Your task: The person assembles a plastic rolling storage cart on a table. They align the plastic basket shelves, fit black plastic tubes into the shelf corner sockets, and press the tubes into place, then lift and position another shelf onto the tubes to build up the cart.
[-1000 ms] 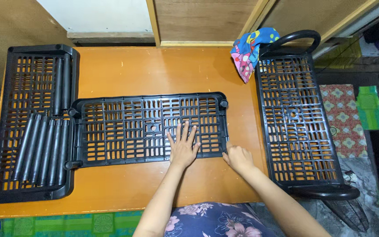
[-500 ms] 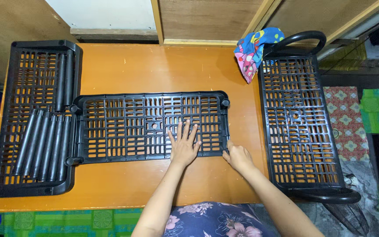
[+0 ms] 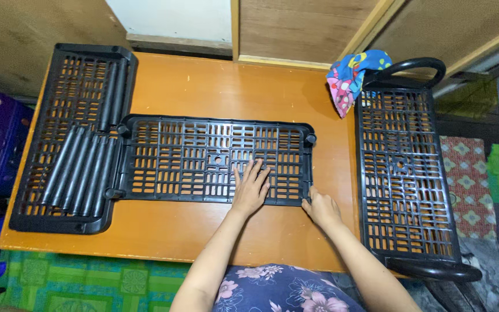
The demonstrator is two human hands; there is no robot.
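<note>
An orange wooden surface (image 3: 203,86) carries three black slotted plastic shelf panels, none joined. The left hand (image 3: 250,190) lies flat, fingers spread, on the middle panel (image 3: 203,159); the right hand (image 3: 319,207) pinches its near right corner. Black plastic tubes (image 3: 82,167) lie loose on the left panel (image 3: 67,104), so assembly looks barely begun.

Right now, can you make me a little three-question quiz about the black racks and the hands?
1. True or false: the left hand lies flat, fingers spread, on the middle black shelf panel.
2. Where is the right hand? A) on the colourful cloth B) at the middle panel's near right corner C) on the black tubes
3. How many black grid panels are in view?

Key
1. True
2. B
3. Three: the middle one, the left panel with the tubes on it, and the right panel with curved ends.
</note>
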